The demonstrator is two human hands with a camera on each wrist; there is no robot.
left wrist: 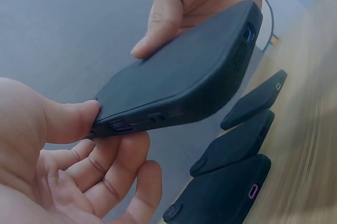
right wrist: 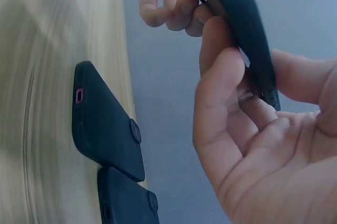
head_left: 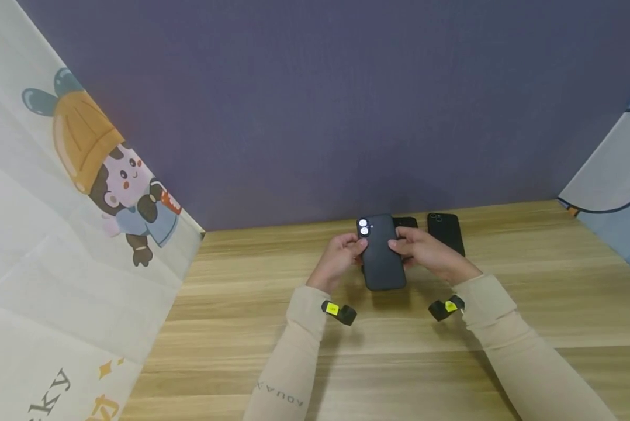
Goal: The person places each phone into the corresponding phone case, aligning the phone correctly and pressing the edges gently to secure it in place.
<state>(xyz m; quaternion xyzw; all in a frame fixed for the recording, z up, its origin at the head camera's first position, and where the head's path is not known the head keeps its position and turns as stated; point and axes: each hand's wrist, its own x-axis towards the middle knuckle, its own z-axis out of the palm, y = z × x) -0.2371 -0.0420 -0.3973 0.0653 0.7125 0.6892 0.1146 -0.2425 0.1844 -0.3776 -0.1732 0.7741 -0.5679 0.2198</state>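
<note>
A black phone case (head_left: 383,257) is held up over the table by both hands, its back with two bright camera rings facing the head camera. My left hand (head_left: 338,257) pinches its left edge, thumb on the back and fingers underneath. On the opposite edge my right hand (head_left: 425,251) grips it the same way, thumb flat on the back. Side and bottom cutouts of the phone case (left wrist: 174,76) show in the left wrist view. In the right wrist view the phone case (right wrist: 242,23) appears edge-on; I cannot tell whether a phone is inside.
Three black cased phones (left wrist: 226,192) lie in a row on the wood-grain table (head_left: 241,351). One black cased phone (head_left: 445,231) rests beyond the right hand. A dark blue-grey panel (head_left: 346,117) rises behind the table, with a printed sheet (head_left: 31,204) along the left.
</note>
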